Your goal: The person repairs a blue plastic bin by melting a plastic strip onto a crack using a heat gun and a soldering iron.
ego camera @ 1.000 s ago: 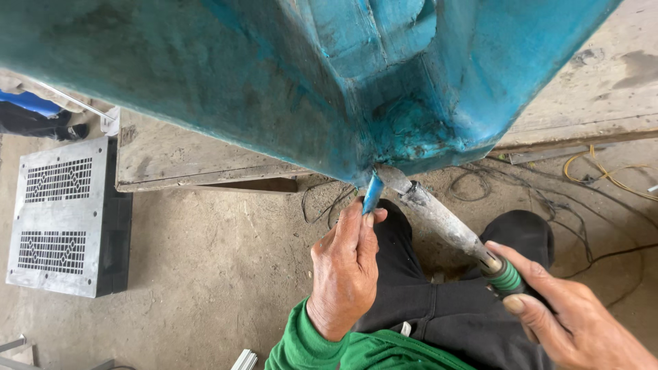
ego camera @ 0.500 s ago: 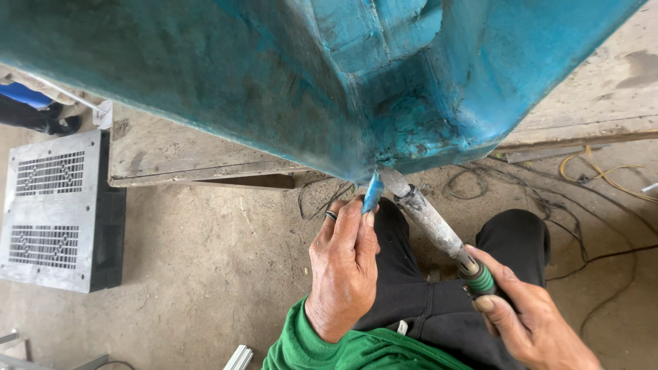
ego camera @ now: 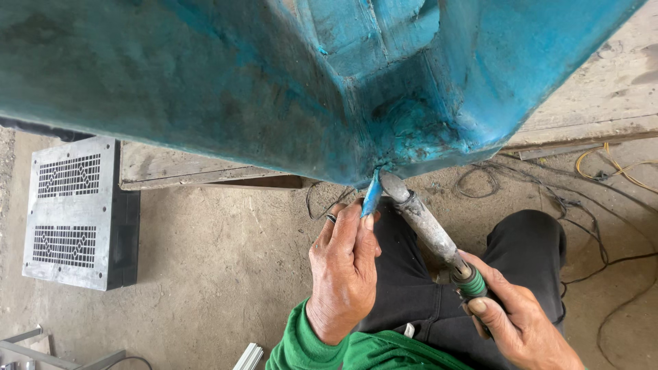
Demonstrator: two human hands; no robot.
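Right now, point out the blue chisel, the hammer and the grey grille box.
blue chisel (ego camera: pixel 372 195), head view, on its shaft above the left hand's fingertips.
hammer (ego camera: pixel 425 226), head view, mid handle.
grey grille box (ego camera: pixel 66 212), head view, top panel between the grilles.

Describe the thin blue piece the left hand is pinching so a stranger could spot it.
Start at the big teal body overhead and follow its lower corner down. There the left hand pinches a thin blue strip, brighter and far slimmer than the grey hammer beside it.

Both hands raised forward, left (ego camera: pixel 345 270) pinching, right (ego camera: pixel 524 329) fist-closed, green-sleeved left wrist.
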